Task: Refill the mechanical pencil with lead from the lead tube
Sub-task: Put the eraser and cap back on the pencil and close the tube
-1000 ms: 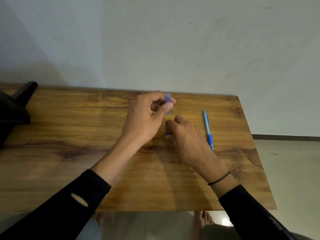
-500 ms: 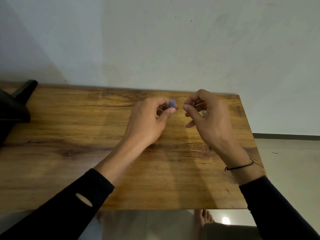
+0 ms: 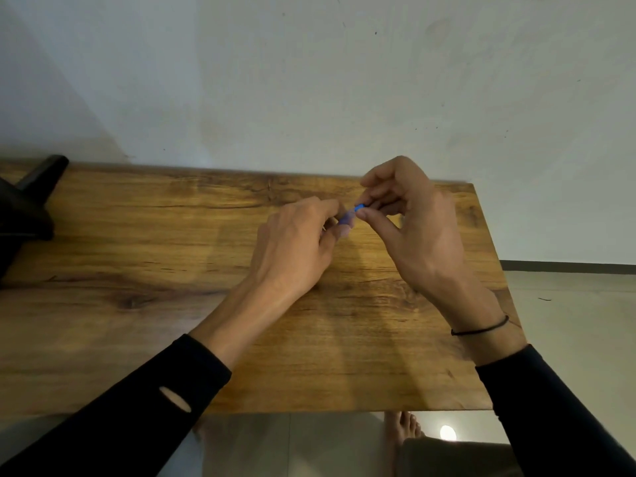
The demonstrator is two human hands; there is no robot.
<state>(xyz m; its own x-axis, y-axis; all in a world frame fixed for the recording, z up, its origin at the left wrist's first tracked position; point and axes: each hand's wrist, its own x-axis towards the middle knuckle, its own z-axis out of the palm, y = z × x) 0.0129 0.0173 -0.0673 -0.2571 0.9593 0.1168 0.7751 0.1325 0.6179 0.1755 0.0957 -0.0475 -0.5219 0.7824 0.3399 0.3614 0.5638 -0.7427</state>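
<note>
Lead tube [image 3: 345,219]: small, bluish and translucent, held above the far middle of the surface between your two hands; mostly hidden by your fingers.
Cap end [image 3: 360,207]: a brighter blue tip, pinched by your right thumb and forefinger.
Left hand [image 3: 295,248]: your grip here is clamped around the tube's lower part, back of the hand facing the camera.
Right hand [image 3: 414,224]: your grip is pressed together on the blue tip, other fingers curled above it.
Mechanical pencil: you cannot see it; your right hand covers that side of the surface.
Surface [image 3: 144,266]: wood-grain top against a pale wall [image 3: 309,80].
Dark object [image 3: 25,204]: black, at the far left edge, well apart from your hands.
Wristband [image 3: 480,328]: thin black cord on your right wrist.
Floor [image 3: 568,321]: pale, right of the surface; a bare foot [image 3: 406,430] shows below the near edge.
</note>
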